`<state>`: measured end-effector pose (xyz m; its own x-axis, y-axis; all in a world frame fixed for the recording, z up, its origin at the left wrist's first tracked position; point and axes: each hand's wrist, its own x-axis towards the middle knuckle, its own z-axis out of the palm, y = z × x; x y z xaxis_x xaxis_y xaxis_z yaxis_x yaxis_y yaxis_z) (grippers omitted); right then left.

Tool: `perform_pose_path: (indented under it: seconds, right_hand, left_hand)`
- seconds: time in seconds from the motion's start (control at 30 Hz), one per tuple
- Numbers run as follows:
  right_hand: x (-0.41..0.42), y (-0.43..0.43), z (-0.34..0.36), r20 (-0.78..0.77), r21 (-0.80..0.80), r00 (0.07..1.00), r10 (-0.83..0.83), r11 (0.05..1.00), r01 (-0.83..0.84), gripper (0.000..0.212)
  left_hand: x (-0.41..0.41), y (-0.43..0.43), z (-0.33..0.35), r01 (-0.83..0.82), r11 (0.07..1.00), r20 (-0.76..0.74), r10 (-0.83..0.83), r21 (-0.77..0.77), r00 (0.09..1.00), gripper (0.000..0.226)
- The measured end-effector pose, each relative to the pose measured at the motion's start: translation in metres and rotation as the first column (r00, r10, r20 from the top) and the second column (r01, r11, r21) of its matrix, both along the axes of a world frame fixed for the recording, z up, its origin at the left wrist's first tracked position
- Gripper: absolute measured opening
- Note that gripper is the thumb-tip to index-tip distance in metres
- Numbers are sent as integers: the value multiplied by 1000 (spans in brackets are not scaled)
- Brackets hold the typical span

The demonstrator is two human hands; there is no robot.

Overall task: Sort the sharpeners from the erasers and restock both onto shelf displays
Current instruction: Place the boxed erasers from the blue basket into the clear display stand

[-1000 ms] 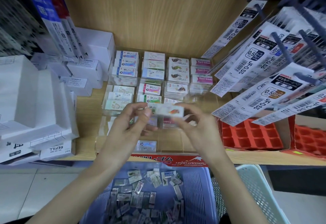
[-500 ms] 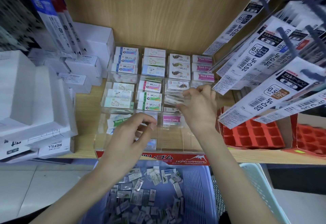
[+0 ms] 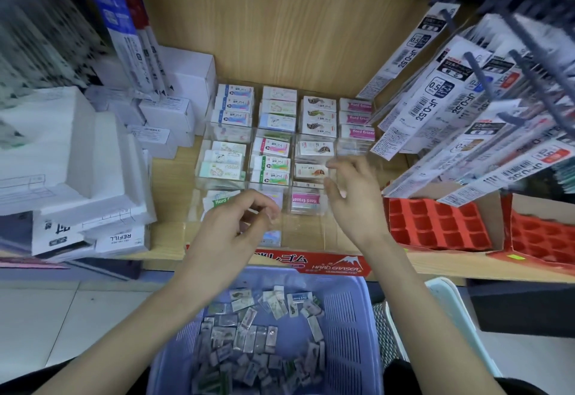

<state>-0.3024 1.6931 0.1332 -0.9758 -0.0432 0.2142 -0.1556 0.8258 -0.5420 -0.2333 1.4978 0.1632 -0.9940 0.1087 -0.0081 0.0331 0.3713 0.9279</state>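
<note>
Your left hand (image 3: 230, 233), loosely curled, and your right hand (image 3: 351, 195), slack beside the white fish-printed eraser (image 3: 311, 171) lying crosswise in the clear plastic display (image 3: 306, 233), both hold nothing, while the loose wrapped erasers (image 3: 249, 338) lie below in the blue slotted basket (image 3: 357, 317), nearer your left.

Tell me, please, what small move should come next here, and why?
Probably lower the left hand into the blue basket for another piece: both it and the right hand hold nothing, and many wrapped pieces lie there loose.
</note>
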Motion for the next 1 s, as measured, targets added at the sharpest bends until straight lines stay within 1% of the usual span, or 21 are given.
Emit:
perform_pose_path:
  seconds: [0.03, 0.07, 0.13, 0.17, 0.23, 0.33, 0.37, 0.4, 0.47, 0.53, 0.57, 0.6, 0.63, 0.67, 0.7, 0.73, 0.77, 0.83, 0.87, 0.93, 1.0]
  right_hand:
    - [-1, -3, 0, -32, 107, 998, 56, 993, -52, 29]
    - [-5, -8, 1, -4, 194, 994, 107, 975, -104, 36]
    - [-12, -19, 6, 158, 308, 977, 142, 933, -186, 46]
    - [-15, -23, 7, 207, 341, 970, 130, 919, -196, 49]
    - [-21, -30, 7, 242, 349, 966, 87, 921, -170, 51]
    - [-22, -31, 4, 251, 293, 965, 73, 945, -147, 51]
    - [-18, -30, 4, 228, 280, 970, 81, 949, -145, 51]
    - [-9, -30, 4, 168, 256, 982, 82, 959, -124, 49]
    - [23, -31, 4, -16, 172, 996, 90, 981, -86, 41]
    - [70, -37, -8, -137, 130, 970, 202, 974, -185, 34]
    - [95, -39, -21, -129, 147, 946, 296, 949, -277, 30]
    - [117, -41, -40, -20, 155, 917, 399, 907, -391, 27]
    - [136, -42, -61, 181, 129, 867, 463, 863, -488, 25]
    - [152, -42, -86, 419, 55, 777, 469, 842, -537, 26]
    - [164, -41, -110, 631, -61, 640, 439, 850, -523, 31]
    - [174, -42, -133, 766, -173, 501, 402, 880, -442, 37]
    - [181, -43, -154, 832, -254, 410, 374, 914, -318, 40]
    - [192, -47, -189, 888, -284, 349, 300, 954, -97, 41]
    - [195, -50, -205, 907, -259, 334, 257, 965, -39, 42]
    - [199, -57, -239, 933, -193, 309, 187, 981, -11, 49]
    - [198, -68, -265, 946, -187, 273, 172, 982, 28, 56]
  left_hand:
    - [5, 0, 2, -2, 1000, -6, 2, 6, 1000, 24]
    - [9, 0, 4, -3, 1000, -15, 3, 2, 1000, 25]
    - [19, 0, 8, -3, 1000, -37, 2, -20, 999, 25]
    - [24, 0, 10, 1, 1000, -50, -2, -28, 999, 25]
    - [31, -3, 12, 15, 999, -78, -17, -31, 997, 24]
    - [43, -11, 15, 27, 999, -98, -29, -22, 995, 22]
    - [47, -16, 14, 24, 999, -98, -27, -30, 995, 21]
    - [51, -21, 10, 26, 999, -92, -30, -46, 995, 20]
    - [62, -33, -8, 17, 996, -79, -24, -87, 997, 23]
    - [79, -50, -40, 5, 989, -69, -16, -148, 998, 19]
    - [88, -60, -60, -5, 975, -87, -15, -222, 996, 10]
    - [97, -71, -80, -37, 942, -109, 0, -333, 994, 18]
    - [106, -81, -101, -66, 890, -116, 14, -451, 993, 35]
    - [113, -91, -123, -95, 854, -109, 45, -512, 993, 48]
    - [119, -99, -142, -130, 827, -102, 88, -547, 991, 57]
    - [125, -105, -160, -143, 824, -60, 132, -548, 989, 65]
    - [131, -106, -173, -143, 851, 30, 182, -505, 983, 72]
    - [141, -101, -196, -151, 929, 263, 248, -339, 932, 79]
    - [144, -98, -207, -193, 949, 310, 267, -248, 913, 74]
    - [154, -92, -225, -300, 948, 317, 319, -108, 893, 53]
    - [156, -93, -231, -344, 937, 293, 346, -62, 891, 45]
